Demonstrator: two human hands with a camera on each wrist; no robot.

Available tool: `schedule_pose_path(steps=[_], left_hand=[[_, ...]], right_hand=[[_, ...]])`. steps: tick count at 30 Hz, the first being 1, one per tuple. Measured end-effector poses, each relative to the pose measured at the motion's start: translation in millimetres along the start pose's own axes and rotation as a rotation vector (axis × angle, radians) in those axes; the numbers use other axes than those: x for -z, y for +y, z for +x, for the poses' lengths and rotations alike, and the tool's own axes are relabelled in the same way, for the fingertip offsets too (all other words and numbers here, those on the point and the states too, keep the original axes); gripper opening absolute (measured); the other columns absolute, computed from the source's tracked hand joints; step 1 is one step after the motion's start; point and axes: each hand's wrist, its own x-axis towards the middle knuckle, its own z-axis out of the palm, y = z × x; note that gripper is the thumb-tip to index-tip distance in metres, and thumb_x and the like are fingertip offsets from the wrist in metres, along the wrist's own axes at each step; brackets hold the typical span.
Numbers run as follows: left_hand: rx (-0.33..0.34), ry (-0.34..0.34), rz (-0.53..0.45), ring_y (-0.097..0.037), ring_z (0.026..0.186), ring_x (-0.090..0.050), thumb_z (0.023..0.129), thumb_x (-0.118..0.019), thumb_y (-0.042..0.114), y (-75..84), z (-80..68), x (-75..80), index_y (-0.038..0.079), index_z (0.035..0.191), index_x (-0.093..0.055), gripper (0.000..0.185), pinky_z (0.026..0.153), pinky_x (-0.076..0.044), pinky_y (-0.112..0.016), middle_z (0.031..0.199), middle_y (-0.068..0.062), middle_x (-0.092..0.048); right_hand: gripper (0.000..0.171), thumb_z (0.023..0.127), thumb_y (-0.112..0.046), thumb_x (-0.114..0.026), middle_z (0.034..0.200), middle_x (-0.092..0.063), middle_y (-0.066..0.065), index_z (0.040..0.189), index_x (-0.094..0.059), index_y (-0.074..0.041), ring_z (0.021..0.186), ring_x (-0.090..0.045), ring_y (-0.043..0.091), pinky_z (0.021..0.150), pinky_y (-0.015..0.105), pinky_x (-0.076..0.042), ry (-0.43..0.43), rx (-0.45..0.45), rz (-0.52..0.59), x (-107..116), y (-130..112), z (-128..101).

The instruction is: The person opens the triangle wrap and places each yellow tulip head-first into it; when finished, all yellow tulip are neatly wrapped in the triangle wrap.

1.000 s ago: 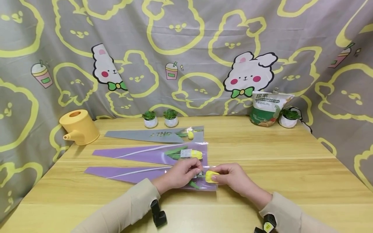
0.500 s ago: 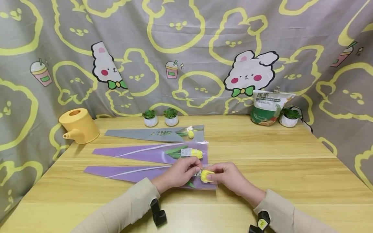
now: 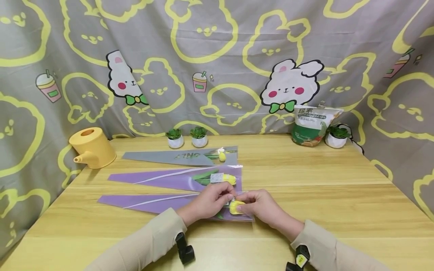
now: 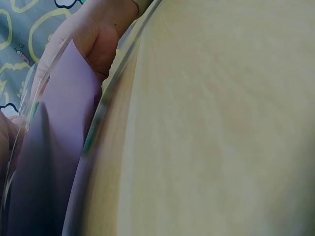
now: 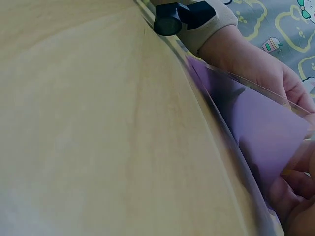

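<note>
A purple flower sleeve (image 3: pixel 149 201) with a clear front film lies nearest me in the head view. My left hand (image 3: pixel 211 200) is over its wide end, thumb and fingers pinching the clear film. My right hand (image 3: pixel 264 207) holds a yellow tulip (image 3: pixel 235 207) by its bloom at the sleeve's mouth, just right of the left fingertips. A green leaf (image 3: pixel 219 216) shows through the film; most of the stem is hidden under my left hand. The right wrist view has the purple backing (image 5: pixel 270 132) between both hands, with the film lifted off it.
Beyond lie another purple sleeve (image 3: pixel 145 177) and a grey sleeve (image 3: pixel 152 156), each with a yellow tulip. A yellow watering can (image 3: pixel 93 148) stands at left. Two potted succulents (image 3: pixel 175 139), a green-white bag (image 3: pixel 310 128) and another potted plant (image 3: pixel 336 137) line the back.
My right hand has moved left with the tulip, bringing its bloom further over the purple sleeve and closer to my left fingertips. The left hand has stayed nearly still.
</note>
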Motion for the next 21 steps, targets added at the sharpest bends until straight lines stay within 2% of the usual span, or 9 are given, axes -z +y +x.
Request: schedule_pose_path(steps=[11,17,21], left_hand=[[0.01,-0.001,-0.007,-0.006,0.075,-0.051,0.093,-0.054,0.009,-3.4,-1.0,-0.3,0.012,0.087,-0.059,0.008,0.069,-0.045,-0.022,0.088,0.001,-0.063],[0.021,0.001,-0.038,-0.007,0.081,-0.054,0.093,-0.054,0.009,-3.5,-2.2,0.2,0.011,0.088,-0.06,0.007,0.074,-0.046,-0.023,0.092,0.0,-0.064],[0.029,0.005,-0.053,-0.007,0.079,-0.053,0.093,-0.054,0.01,-7.0,-4.5,1.8,0.011,0.089,-0.06,0.007,0.073,-0.046,-0.023,0.091,-0.001,-0.064]], right_hand=[[0.027,0.077,-0.005,-0.071,0.105,-0.065,0.021,0.1,-0.066,0.008,0.08,-0.06,0.009,0.067,0.019,-0.05,0.011,-0.007,0.04,-4.2,-0.3,3.0],[0.03,0.076,-0.008,-0.073,0.107,-0.065,0.02,0.101,-0.066,0.007,0.083,-0.06,0.009,0.069,0.019,-0.049,0.007,-0.031,0.016,-4.7,0.0,3.7],[0.032,0.076,-0.012,-0.074,0.102,-0.067,0.016,0.104,-0.067,0.003,0.084,-0.061,0.012,0.07,0.021,-0.05,-0.005,-0.059,-0.015,0.0,0.7,2.4]])
